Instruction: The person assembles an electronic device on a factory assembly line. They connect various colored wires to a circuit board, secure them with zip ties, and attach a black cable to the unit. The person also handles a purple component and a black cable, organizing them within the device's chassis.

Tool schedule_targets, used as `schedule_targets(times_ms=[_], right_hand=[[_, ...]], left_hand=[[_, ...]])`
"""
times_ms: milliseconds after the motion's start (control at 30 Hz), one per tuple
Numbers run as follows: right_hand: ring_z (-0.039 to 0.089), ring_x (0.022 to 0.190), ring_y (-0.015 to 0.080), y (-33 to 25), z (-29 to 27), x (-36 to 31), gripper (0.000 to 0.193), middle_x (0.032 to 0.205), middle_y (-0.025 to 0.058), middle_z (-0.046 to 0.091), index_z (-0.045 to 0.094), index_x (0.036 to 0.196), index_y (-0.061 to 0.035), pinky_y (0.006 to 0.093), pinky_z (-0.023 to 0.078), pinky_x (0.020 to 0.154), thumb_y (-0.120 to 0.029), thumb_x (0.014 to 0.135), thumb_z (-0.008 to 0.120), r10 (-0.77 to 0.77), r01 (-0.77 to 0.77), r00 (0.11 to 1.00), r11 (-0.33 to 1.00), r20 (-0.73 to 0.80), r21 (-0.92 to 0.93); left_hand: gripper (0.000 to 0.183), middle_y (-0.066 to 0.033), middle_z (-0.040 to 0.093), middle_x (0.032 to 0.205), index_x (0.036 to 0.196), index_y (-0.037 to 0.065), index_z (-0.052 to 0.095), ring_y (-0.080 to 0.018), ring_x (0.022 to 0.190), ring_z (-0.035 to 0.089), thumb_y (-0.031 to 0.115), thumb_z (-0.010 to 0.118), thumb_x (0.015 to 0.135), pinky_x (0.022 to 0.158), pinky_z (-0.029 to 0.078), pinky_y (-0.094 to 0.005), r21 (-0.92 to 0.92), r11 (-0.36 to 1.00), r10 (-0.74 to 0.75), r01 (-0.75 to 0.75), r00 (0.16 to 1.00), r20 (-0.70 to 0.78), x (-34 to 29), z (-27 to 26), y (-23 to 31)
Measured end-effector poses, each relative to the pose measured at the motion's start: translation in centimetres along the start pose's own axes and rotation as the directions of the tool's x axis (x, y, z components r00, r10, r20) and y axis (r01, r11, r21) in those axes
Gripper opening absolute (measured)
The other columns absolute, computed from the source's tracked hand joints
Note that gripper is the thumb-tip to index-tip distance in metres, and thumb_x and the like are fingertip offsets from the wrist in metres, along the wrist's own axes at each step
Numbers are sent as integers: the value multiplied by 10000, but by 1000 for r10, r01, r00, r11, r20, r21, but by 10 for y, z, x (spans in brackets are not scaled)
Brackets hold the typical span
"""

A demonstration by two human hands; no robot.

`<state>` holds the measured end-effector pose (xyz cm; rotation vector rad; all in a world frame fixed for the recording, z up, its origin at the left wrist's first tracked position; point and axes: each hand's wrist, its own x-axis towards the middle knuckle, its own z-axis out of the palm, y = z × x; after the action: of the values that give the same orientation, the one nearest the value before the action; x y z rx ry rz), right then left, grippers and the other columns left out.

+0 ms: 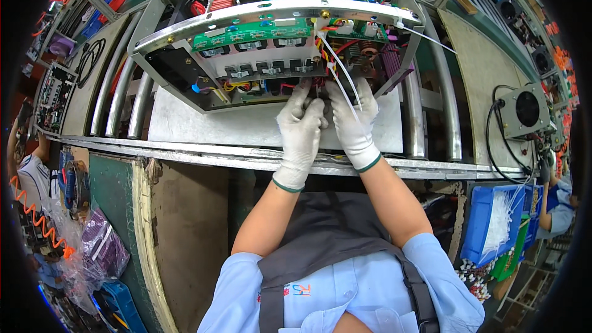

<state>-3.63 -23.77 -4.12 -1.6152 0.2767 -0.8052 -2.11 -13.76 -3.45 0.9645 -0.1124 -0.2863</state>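
An open metal chassis (290,9) full of green circuit boards (250,38), coils and coloured wires stands on a pale board (203,126) in front of me. Both my hands wear white gloves and reach into its lower front edge. My left hand (300,126) has its fingers bent together at the wires, and whatever they pinch is too small to make out. Close beside it, my right hand (356,120) curls its fingertips inside the chassis, where they are partly hidden. White cable ties (340,65) hang from the wiring, their long tails lying over my right hand.
Metal rollers (453,111) run on both sides of the pale board. At right stand a fan unit (523,111) with black cables and a blue bin (490,219) of white cable ties. A purple bubble-wrap bag (105,243) lies at left. Other people work at both far edges.
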Motion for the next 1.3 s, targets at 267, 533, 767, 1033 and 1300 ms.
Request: schedule_targets(times_ms=[267, 533, 767, 1033, 1300], right_hand=[[599, 657, 115, -1, -1, -1, 135, 741, 92, 653, 606, 838, 7, 281, 484, 610, -76, 811, 709, -14, 13, 999, 1000, -34, -22], [585, 694, 92, 1, -4, 0, 111, 752, 69, 641, 608, 895, -8, 257, 480, 643, -49, 822, 681, -6, 3, 998, 998, 57, 57], [578, 794, 71, -12, -19, -5, 132, 900, 34, 645, 617, 999, 7, 225, 478, 717, -4, 867, 622, 107, -151, 982, 940, 158, 306], [605, 777, 88, -25, -32, 14, 140, 892, 52, 666, 642, 992, 22, 230, 502, 727, -11, 856, 651, 269, -362, 921, 860, 283, 360], [621, 784, 102, -27, -37, 19, 181, 889, 72, 671, 639, 984, 43, 241, 511, 730, -10, 820, 695, 313, -444, 880, 809, 357, 385]], left_hand=[[338, -37, 589, 779, 1186, -19, 472, -82, 547, 555, 7, 576, 866, 483, 419, -197, -59, 998, 7, -11, 998, -58, -12, 3, 1], [248, -9, 570, 782, 1122, -25, 537, -41, 597, 500, 15, 541, 877, 519, 392, -191, 435, 889, 141, -144, 989, 40, -4, -1, 8], [176, 64, 591, 782, 1052, 13, 639, 6, 608, 430, 102, 624, 901, 531, 342, -170, 355, 925, 75, -135, 981, 179, 2, -4, 22], [127, 18, 539, 637, 925, 18, 661, -43, 553, 472, 136, 652, 879, 510, 375, -215, 809, 451, 235, -377, 925, 300, 15, -7, 29], [127, -159, 600, 705, 884, 18, 653, -289, 616, 580, 126, 678, 824, 581, 458, -340, 839, 115, 356, -533, 810, 466, 12, 3, 38]])
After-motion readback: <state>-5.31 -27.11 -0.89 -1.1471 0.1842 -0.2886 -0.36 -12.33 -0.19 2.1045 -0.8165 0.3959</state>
